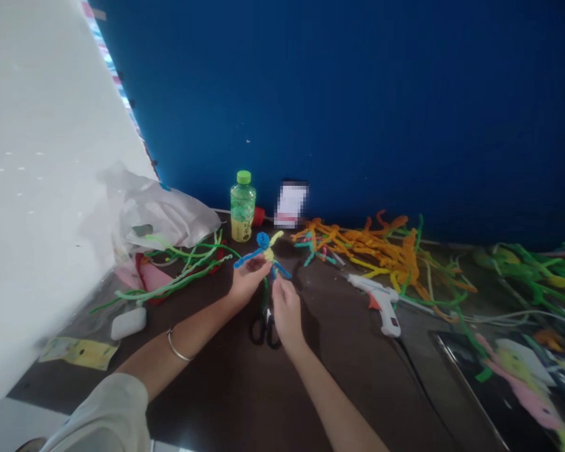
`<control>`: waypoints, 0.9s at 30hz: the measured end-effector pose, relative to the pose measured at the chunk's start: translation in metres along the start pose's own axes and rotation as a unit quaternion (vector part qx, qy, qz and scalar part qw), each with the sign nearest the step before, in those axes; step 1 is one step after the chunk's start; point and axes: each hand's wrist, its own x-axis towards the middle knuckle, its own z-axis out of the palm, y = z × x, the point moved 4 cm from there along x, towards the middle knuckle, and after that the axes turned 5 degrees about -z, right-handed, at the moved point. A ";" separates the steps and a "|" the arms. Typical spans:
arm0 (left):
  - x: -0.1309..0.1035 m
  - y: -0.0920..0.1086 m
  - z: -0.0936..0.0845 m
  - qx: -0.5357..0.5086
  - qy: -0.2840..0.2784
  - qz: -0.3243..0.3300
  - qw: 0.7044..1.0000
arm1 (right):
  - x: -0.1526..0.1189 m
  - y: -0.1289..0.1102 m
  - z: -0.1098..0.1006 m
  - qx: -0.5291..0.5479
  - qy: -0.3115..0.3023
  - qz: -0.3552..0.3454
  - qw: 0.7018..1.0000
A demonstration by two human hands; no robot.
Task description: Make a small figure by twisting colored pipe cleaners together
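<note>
Between my two hands, above the middle of the dark table, is a small pipe-cleaner figure (262, 240) with a blue round head, a yellow body and blue and yellow limbs. My left hand (250, 278) is closed on its body from the left, the fingertips partly covering it. Lower down on the right, my right hand (286, 304) pinches a blue leg end between thumb and fingers. Black-handled scissors (258, 329) lie on the table just below the hands, their blades partly hidden by them.
A green-capped bottle (243, 210) and a propped phone (290, 204) stand behind. Orange pipe-cleaner pieces (358, 242) and a white glue gun (379, 301) with its cord lie right. Green pipe cleaners (179, 276), a plastic bag (169, 213) and a white case (129, 323) are left.
</note>
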 end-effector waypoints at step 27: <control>-0.010 0.004 0.011 0.096 -0.154 -0.002 0.983 | 0.023 -0.018 -0.042 -0.197 0.057 -0.211 0.956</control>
